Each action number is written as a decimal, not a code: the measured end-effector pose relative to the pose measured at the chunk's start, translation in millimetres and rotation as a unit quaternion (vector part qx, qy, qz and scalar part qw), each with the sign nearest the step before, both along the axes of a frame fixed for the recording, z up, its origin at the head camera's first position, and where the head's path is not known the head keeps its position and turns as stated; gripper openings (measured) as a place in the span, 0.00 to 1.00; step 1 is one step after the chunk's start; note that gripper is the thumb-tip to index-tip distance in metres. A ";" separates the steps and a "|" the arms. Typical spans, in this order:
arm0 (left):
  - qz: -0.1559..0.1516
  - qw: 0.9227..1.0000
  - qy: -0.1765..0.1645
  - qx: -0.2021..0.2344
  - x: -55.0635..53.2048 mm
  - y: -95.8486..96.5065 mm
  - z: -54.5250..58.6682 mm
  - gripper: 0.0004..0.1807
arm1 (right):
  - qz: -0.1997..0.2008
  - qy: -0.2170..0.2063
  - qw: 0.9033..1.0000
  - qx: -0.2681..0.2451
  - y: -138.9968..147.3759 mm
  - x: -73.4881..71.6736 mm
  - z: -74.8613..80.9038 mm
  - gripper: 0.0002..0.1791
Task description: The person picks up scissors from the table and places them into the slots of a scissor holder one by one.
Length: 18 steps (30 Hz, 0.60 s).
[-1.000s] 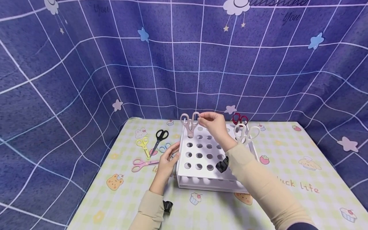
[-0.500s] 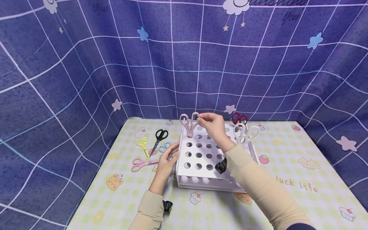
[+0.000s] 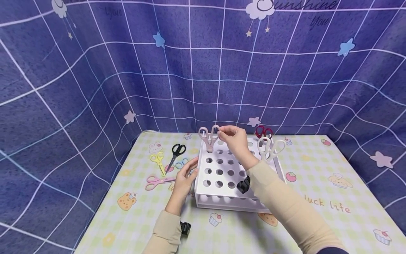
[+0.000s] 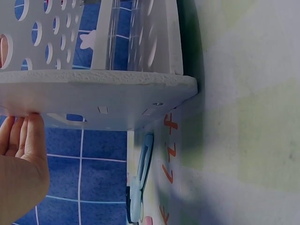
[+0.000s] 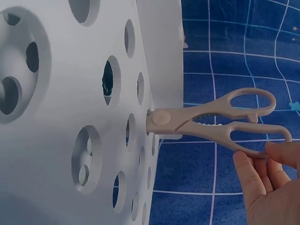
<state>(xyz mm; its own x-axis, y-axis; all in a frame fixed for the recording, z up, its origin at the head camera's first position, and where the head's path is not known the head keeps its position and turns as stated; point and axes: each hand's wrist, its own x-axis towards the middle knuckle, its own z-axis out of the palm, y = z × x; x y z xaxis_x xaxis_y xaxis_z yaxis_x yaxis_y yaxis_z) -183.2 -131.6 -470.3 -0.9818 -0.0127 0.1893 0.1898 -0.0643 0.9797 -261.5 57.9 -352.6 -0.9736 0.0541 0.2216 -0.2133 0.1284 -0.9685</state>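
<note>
My right hand (image 3: pixel 235 139) pinches one handle loop of a pair of beige-pink kitchen scissors (image 3: pixel 210 140). These stand handles up, blades down in a back-left hole of the white perforated rack (image 3: pixel 213 189); the right wrist view shows the scissors' pivot (image 5: pixel 161 117) right at the hole. My left hand (image 3: pixel 185 178) rests against the rack's left side, and in the left wrist view its fingertips (image 4: pixel 33 123) touch the side panel (image 4: pixel 93 101). White-handled scissors (image 3: pixel 270 149) and red-handled scissors (image 3: pixel 264 132) stand at the rack's right side, partly hidden by my right arm.
Left of the rack lie black scissors (image 3: pixel 176 152), yellow scissors (image 3: pixel 158 161), pink scissors (image 3: pixel 154 181) and blue-handled scissors (image 3: pixel 181 163), the last partly behind my left hand. A checked cloth (image 3: pixel 127 229) covers the table. Behind it hangs a blue grid-patterned curtain (image 3: pixel 203 63).
Hands, scissors and rack keep nearly the same places. Only a slight shift of the whole head view shows.
</note>
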 end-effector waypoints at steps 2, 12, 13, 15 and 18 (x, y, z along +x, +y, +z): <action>0.000 1.000 -0.001 0.000 0.0 0.3 0.2 0.24 | 0.000 0.003 1.000 0.001 0.3 -0.2 0.0 0.10; -0.001 1.000 -0.002 0.003 -0.5 0.1 -0.1 0.24 | -0.003 0.021 1.000 0.015 1.6 0.1 -1.4 0.09; -0.001 1.000 -0.002 0.003 -0.5 0.2 -0.2 0.24 | -0.005 0.022 1.000 0.021 1.9 0.1 -1.8 0.09; 0.000 1.000 -0.003 0.003 -0.3 0.4 -0.1 0.24 | -0.009 0.025 0.999 0.032 2.4 -0.4 -3.0 0.09; 0.000 1.000 -0.005 0.002 0.2 0.5 0.2 0.24 | -0.012 0.027 0.999 0.044 3.4 -0.3 -3.9 0.09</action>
